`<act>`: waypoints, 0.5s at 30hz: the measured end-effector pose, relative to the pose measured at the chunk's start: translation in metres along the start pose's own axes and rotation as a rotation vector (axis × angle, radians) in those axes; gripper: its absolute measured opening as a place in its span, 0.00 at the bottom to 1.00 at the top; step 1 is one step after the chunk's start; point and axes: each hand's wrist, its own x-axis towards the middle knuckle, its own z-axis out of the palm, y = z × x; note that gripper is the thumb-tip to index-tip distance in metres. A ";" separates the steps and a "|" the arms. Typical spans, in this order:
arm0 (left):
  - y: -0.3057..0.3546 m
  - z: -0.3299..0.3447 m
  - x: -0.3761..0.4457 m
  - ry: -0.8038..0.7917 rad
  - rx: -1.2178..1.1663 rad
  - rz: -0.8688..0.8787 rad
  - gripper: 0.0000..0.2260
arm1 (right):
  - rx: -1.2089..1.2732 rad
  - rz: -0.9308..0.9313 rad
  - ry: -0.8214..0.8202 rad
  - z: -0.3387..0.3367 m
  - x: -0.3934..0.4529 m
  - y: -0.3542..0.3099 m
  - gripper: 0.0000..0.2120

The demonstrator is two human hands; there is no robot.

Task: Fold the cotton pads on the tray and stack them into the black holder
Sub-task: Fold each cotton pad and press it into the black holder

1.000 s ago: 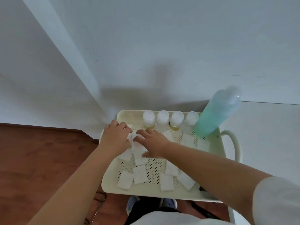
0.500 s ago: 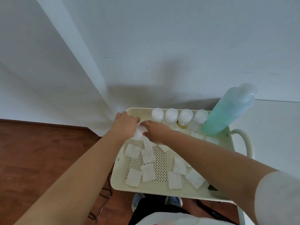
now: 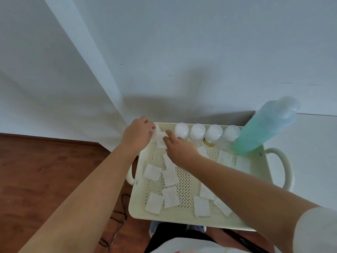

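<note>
A cream perforated tray holds several flat white square cotton pads. At its far left corner my left hand and my right hand both pinch one white cotton pad, which is bent between the fingers and lifted just above the tray. The black holder is not visible from here.
Along the tray's back edge stand several small white-capped bottles and a tall teal bottle. A loop handle sticks out on the tray's right side. White walls rise behind; wooden floor with a black cable lies to the left.
Both hands have moved with the pad from the tray's left middle toward its far left corner. The view has shifted, so the tray sits further right in the frame.
</note>
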 end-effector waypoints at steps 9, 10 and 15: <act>0.003 0.007 -0.007 -0.140 0.141 0.035 0.18 | -0.008 0.091 -0.063 -0.013 0.011 -0.006 0.24; 0.004 0.007 -0.008 -0.142 0.156 0.041 0.18 | -0.008 0.106 -0.068 -0.013 0.014 -0.007 0.26; 0.010 0.011 -0.012 -0.156 0.210 0.037 0.19 | -0.018 0.151 -0.094 -0.017 0.022 -0.007 0.33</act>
